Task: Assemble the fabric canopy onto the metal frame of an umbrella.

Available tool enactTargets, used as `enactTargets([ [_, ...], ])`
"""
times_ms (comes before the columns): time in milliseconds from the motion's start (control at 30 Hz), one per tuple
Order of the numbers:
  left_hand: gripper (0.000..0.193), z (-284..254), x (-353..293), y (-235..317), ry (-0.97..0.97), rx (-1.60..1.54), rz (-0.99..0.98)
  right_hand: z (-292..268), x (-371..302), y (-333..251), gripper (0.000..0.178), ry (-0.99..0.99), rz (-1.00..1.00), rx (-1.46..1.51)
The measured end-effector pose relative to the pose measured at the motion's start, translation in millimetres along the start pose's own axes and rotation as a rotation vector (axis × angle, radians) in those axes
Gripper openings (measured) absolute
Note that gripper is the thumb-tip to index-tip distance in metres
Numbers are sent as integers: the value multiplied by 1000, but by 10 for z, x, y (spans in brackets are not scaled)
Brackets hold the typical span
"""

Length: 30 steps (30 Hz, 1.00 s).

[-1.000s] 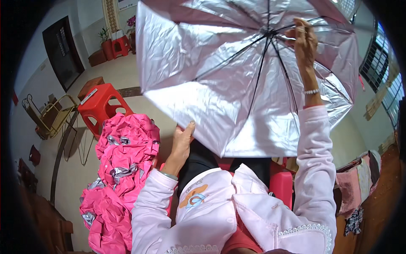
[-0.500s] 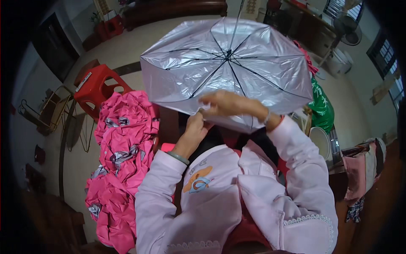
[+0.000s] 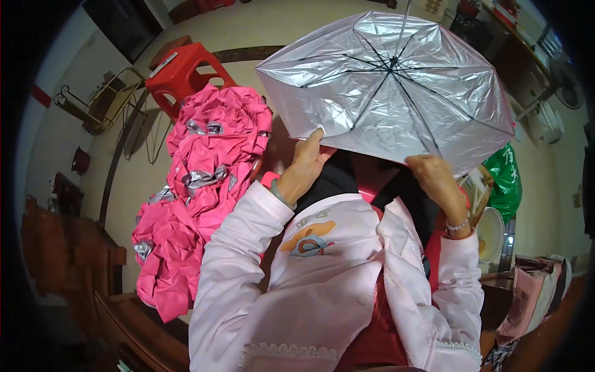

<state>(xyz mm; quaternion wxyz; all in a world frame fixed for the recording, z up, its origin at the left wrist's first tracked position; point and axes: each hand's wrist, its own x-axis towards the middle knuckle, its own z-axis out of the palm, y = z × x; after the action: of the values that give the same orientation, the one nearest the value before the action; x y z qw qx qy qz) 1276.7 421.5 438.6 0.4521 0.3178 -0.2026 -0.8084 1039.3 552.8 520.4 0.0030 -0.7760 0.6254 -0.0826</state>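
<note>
An opened umbrella (image 3: 322, 93) with a silver lining and thin black ribs lies in front of me, its inside facing me and its shaft pointing up and away. My left hand (image 3: 305, 162) pinches the near edge of the canopy at its left part, thumb on the silver side. Farther right along the same edge, my right hand (image 3: 432, 177) is closed on the fabric near a rib's end. The undersides of both grips are hidden. Crumpled pink cloth with silver patches (image 3: 214, 155) is heaped at my left.
A red plastic stool (image 3: 189, 71) stands beyond the pink heap, with a metal-framed rack (image 3: 108, 102) to its left. On the right are a green bag (image 3: 503, 180), a whitish bucket (image 3: 491, 232) and hanging cloths (image 3: 524, 297). A fan (image 3: 564, 80) stands at the far right.
My right hand has moved from beside my left hand to the right along the canopy edge and closed there. The left hand stays at the edge. The whole view has shifted.
</note>
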Motion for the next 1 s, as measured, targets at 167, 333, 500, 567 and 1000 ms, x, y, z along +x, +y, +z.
enactTargets([
  [167, 25, 96, -90, 25, 236, 53, -38, -56, -249, 472, 7, 10, 231, -260],
  [333, 17, 190, -151, -36, -52, 60, -168, 11, -554, 968, 7, -177, 449, -394],
  [500, 19, 416, -334, -301, -310, 337, -391, -35, -91, 151, 18, 27, 19, 26],
  [567, 19, 465, -400, -339, -341, 326, -453, -61, 23, -192, 12, -36, -95, 157],
  [1000, 27, 308, -29, 147, -29, 987, 691, -25, -1003, 1021, 17, -39, 498, -504],
])
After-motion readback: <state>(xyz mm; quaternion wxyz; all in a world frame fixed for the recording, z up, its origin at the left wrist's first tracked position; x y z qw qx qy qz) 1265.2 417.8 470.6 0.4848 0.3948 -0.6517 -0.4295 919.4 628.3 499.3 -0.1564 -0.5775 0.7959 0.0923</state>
